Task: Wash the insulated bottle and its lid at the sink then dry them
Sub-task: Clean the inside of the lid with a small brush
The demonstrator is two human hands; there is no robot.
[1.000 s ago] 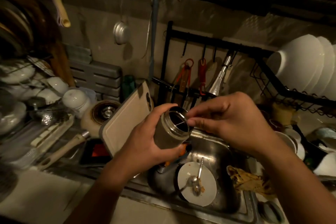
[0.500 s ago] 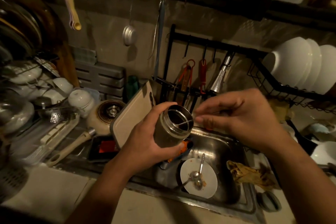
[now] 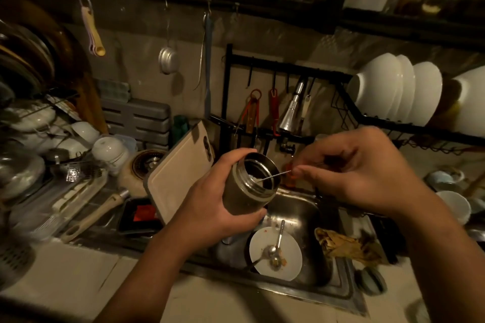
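L hand (image 3: 210, 207) holds the insulated bottle (image 3: 246, 191) up over the sink (image 3: 296, 207), fingers curled tight round its body, thumb on the near side. Bottle has no cap on and is tilted, open mouth facing up and to the R; inside looks dark w/ a pale patch near the bottom. R hand (image 3: 359, 176) sits just beside the mouth, thumb & forefinger pinching the end of a thin wire (image 3: 275, 175) whose other end reaches into the bottle; remaining fingers loosely curled, nothing else in them. Down in the sink: a white plate (image 3: 288, 246) w/ food bits and a spoon (image 3: 279, 236) lying across it. A crumpled rag (image 3: 343, 244) lies on the sink's R edge. A pale cutting board (image 3: 178, 173) leans at the sink's L side, just behind the L hand. Faucet (image 3: 291, 110) hangs behind the bottle, not touching it. White bowls (image 3: 380, 86) stand on edge in the black rack at upper R. Pale table (image 3: 65, 270) runs along the front, near the forearms.
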